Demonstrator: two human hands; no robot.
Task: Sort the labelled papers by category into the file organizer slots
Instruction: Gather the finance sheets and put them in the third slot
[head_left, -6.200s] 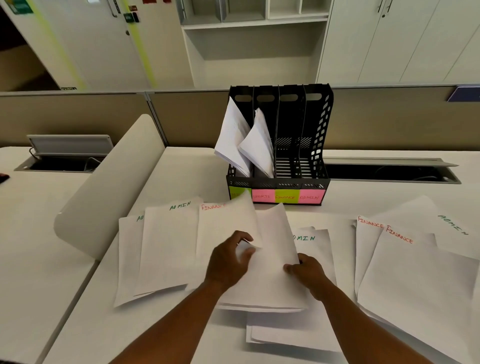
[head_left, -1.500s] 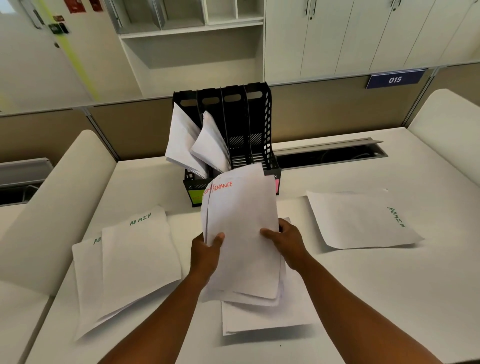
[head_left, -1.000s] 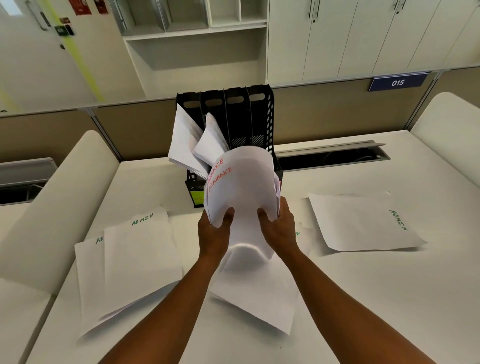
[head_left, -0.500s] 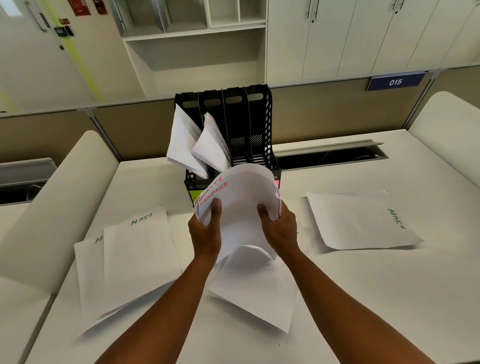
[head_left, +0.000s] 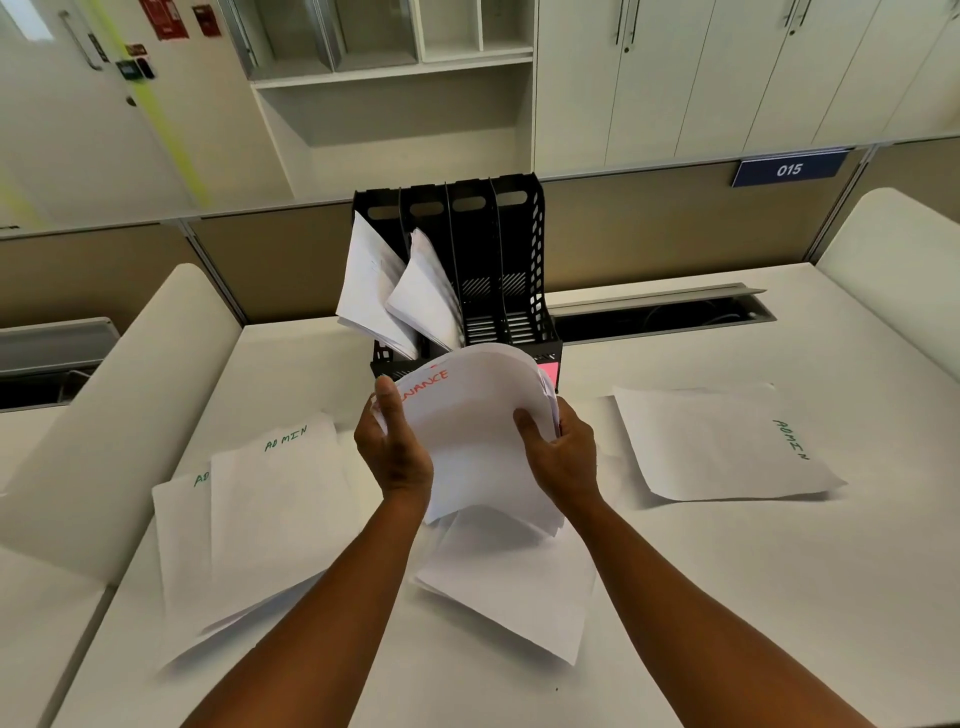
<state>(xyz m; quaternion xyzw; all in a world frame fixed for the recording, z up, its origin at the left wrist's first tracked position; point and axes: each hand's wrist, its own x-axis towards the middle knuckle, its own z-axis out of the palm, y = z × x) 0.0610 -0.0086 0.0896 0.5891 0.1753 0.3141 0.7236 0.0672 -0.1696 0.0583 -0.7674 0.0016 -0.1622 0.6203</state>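
My left hand (head_left: 393, 451) grips the left edge of the FINANCE stack (head_left: 478, 431), thumb up along the sheet near the red lettering; my right hand (head_left: 561, 452) grips its right edge, fingers curled behind. The stack bows upward between both hands, lifted off the desk (head_left: 727, 597). File organizer (head_left: 498, 249) stands just beyond my hands, its two left slots holding papers, the two right slots showing none. Left of my left hand lie ADMIN sheets (head_left: 275, 509); right of my right hand, another ADMIN sheet (head_left: 722, 447). Loose sheets (head_left: 509, 582) lie below my wrists.
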